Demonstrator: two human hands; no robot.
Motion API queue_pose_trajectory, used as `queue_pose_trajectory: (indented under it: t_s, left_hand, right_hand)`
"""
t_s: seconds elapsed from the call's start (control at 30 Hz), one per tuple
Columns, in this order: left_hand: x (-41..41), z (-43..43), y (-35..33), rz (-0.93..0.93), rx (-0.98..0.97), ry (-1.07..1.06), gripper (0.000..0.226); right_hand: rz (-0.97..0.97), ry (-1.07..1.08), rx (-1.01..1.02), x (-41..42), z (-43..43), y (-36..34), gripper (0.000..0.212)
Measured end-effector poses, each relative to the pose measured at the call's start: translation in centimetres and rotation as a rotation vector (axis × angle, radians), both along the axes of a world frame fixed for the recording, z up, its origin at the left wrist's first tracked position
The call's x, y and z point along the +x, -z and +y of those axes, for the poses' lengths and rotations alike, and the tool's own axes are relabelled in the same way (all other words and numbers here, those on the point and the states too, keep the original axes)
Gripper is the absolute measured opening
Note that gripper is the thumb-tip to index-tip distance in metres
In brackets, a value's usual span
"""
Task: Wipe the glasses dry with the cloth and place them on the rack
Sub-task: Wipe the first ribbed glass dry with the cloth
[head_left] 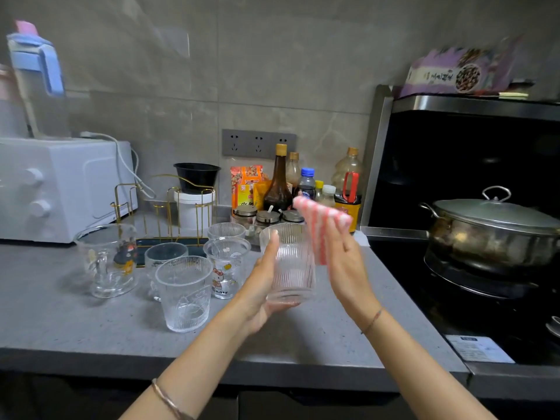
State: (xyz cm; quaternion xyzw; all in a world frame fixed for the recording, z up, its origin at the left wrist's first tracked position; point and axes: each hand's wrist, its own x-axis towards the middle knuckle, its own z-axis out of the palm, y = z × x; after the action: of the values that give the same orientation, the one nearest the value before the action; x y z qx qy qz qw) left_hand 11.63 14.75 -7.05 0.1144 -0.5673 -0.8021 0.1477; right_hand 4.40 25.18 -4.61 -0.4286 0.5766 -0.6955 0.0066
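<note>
My left hand (262, 286) holds a ribbed clear glass (289, 262) upright above the grey counter, thumb on its near rim. My right hand (345, 262) presses a pink-and-white striped cloth (322, 219) against the glass's right side; the cloth is blurred. Several other glasses stand on the counter to the left: a ribbed tumbler (185, 294), a cartoon-printed glass (226, 266), a handled mug with a print (107, 260), a small glass (165, 256) and another ribbed one (225, 231). Behind them stands a gold wire rack (169, 207) on a dark tray, with no glasses on it.
A white microwave (60, 186) sits at the left. Sauce bottles (277, 180) and spice jars (266, 218) line the wall behind the glasses. To the right is a black stove with a lidded steel pot (494, 231). The counter's front edge (212, 368) runs below my arms.
</note>
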Motion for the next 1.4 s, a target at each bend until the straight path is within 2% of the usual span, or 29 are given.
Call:
queue_pose_trajectory:
  t_s: [0.1,0.2,0.33,0.43,0.5,0.57,0.63,0.7,0.77,0.83,0.9,1.03,1.1,1.17,1.3,1.4]
  left_hand:
    - [0.9,-0.2,-0.8,0.061,-0.024,0.020,0.044]
    - [1.2,-0.3,-0.7,0.100,-0.066,-0.026,0.038]
    - [1.3,-0.3,-0.7,0.128,-0.016,-0.073,0.064]
    - [1.1,-1.1,-1.2,0.126,0.042,-0.110,0.088]
    - [1.0,-1.6,-1.6,0.113,0.050,-0.064,0.101]
    - [1.1,-1.4,-1.9,0.118,0.051,-0.007,0.092]
    - [1.1,-0.5,-1.9,0.141,0.003,-0.037,0.074]
    - [1.0,0.5,-1.5,0.144,-0.052,-0.066,0.058]
    - [1.0,1.5,-1.2,0.142,-0.039,-0.042,0.047]
    - [0.9,1.7,-0.9,0.138,-0.032,-0.048,0.040]
    - [1.0,1.5,-1.3,0.171,-0.009,-0.047,0.047]
    - [0.8,0.5,-2.2,0.191,0.124,0.012,0.075]
    - [0.7,0.5,-2.3,0.196,0.205,0.073,0.078]
    - [0.7,0.8,-2.2,0.222,0.231,0.095,0.072]
    - [0.7,0.7,-2.1,0.252,0.158,0.010,0.065]
    - [1.0,0.6,-2.2,0.280,0.089,0.013,0.065]
  right_hand:
    - [0.199,-0.006,0.079,0.5,-0.6,0.8,0.043]
    - [0.234,-0.039,0.050,0.7,-0.4,1.0,0.049]
    - [0.262,0.003,0.072,1.5,-0.3,2.7,0.068]
    - [0.459,0.052,0.126,2.5,0.2,4.9,0.060]
    - [0.576,0.065,0.132,2.9,0.7,5.8,0.049]
    - [0.662,0.095,0.134,2.9,0.9,5.7,0.042]
    - [0.643,0.128,0.126,2.5,0.6,4.7,0.044]
    - [0.537,0.175,0.128,1.6,0.3,2.8,0.054]
    - [0.466,0.219,0.138,0.8,0.2,0.6,0.065]
    - [0.466,0.220,0.143,0.5,0.2,-0.3,0.064]
    - [0.530,0.193,0.154,1.1,0.3,0.1,0.058]
    - [0.751,0.168,0.227,2.5,0.8,3.4,0.056]
    - [0.725,0.167,0.215,2.9,0.7,4.0,0.062]
    - [0.656,0.201,0.196,3.4,0.4,3.7,0.057]
    - [0.614,0.269,0.175,3.7,-0.4,2.7,0.039]
    - [0.587,0.260,0.157,3.6,-0.8,1.7,0.040]
